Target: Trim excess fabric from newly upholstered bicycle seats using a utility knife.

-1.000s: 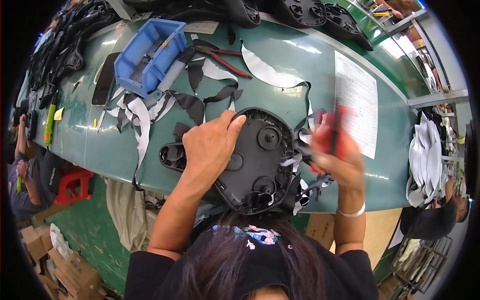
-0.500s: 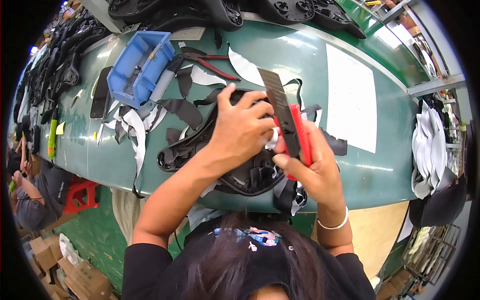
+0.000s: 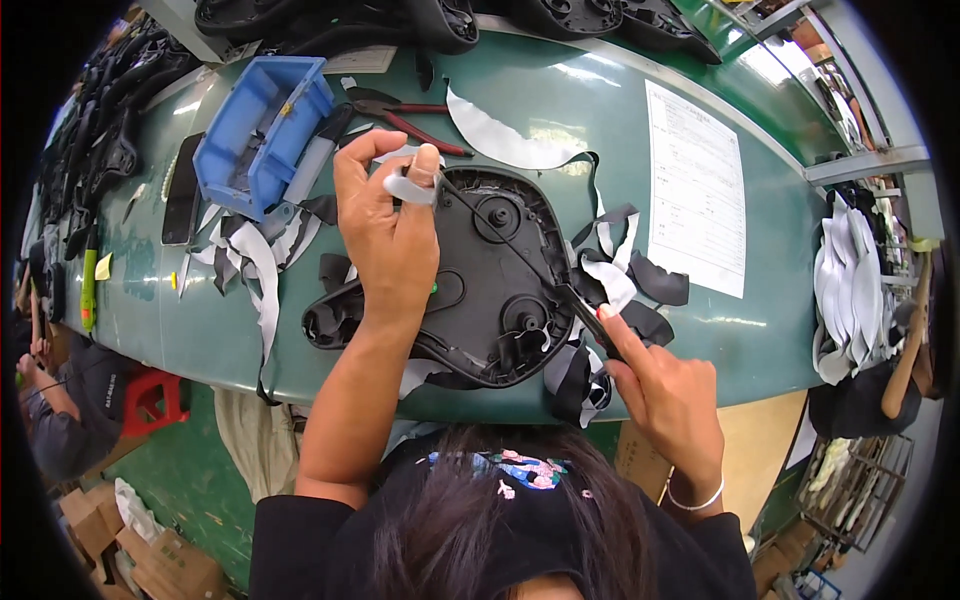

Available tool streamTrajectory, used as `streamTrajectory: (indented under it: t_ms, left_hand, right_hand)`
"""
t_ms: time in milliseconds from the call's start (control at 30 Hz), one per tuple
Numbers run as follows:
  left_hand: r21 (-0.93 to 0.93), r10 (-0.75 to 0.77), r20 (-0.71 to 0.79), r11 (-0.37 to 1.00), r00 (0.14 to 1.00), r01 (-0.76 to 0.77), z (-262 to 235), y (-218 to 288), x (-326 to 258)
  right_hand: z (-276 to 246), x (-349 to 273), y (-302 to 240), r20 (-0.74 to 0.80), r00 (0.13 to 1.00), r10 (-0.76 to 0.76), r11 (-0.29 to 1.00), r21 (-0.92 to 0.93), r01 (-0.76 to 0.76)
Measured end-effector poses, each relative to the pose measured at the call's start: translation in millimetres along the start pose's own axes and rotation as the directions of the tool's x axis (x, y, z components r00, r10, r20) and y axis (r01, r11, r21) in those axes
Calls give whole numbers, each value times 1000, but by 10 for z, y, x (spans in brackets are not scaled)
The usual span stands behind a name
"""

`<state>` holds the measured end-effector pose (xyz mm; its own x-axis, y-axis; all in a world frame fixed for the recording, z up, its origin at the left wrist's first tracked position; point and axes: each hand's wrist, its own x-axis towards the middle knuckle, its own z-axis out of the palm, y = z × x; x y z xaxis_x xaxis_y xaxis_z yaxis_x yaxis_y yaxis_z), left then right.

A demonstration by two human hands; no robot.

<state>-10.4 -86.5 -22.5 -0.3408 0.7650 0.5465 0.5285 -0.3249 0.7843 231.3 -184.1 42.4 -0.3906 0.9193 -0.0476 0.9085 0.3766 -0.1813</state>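
A black, saddle-shaped moulded part (image 3: 480, 275) lies on the bench in front of me, its ribbed inner side with round posts facing up. My left hand (image 3: 392, 225) is raised over its left side, closed on a narrow white strip of material (image 3: 410, 188) that curls around the fingertips. At the part's right rim is my right hand (image 3: 660, 385), wrapped around a utility knife (image 3: 592, 318). Its dark blade end meets the rim; most of the handle is hidden by the fingers. Black and white offcuts (image 3: 615, 280) lie just right of the rim.
Behind my left hand are red-handled pliers (image 3: 425, 110) and a blue bin (image 3: 255, 140). A dark phone (image 3: 182, 190) lies left of the bin. A printed sheet (image 3: 697, 190) is at the right. More black parts (image 3: 340, 25) line the back edge. Another person (image 3: 75, 395) sits at far left.
The knife has come down from above the part to its right rim. My left hand has moved left and now holds a white strip away from the part, uncovering its inside.
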Motion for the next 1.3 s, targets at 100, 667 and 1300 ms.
streamTrajectory:
  t_ms: [100,667,1300]
  left_hand:
    - [-417,-432,186,778,882,469,-113,62,21]
    - [-269,-97,-109,961,989,65,-1788,162,711]
    - [-316,-437,499,712,749,626,-350,649,-855]
  right_hand:
    - [-26,175,51,10,1000,5,1000,-24,-5]
    - [-276,113,16,187,978,-97,976,-172,130]
    - [751,-349,92,-120,973,196,940,306,-152]
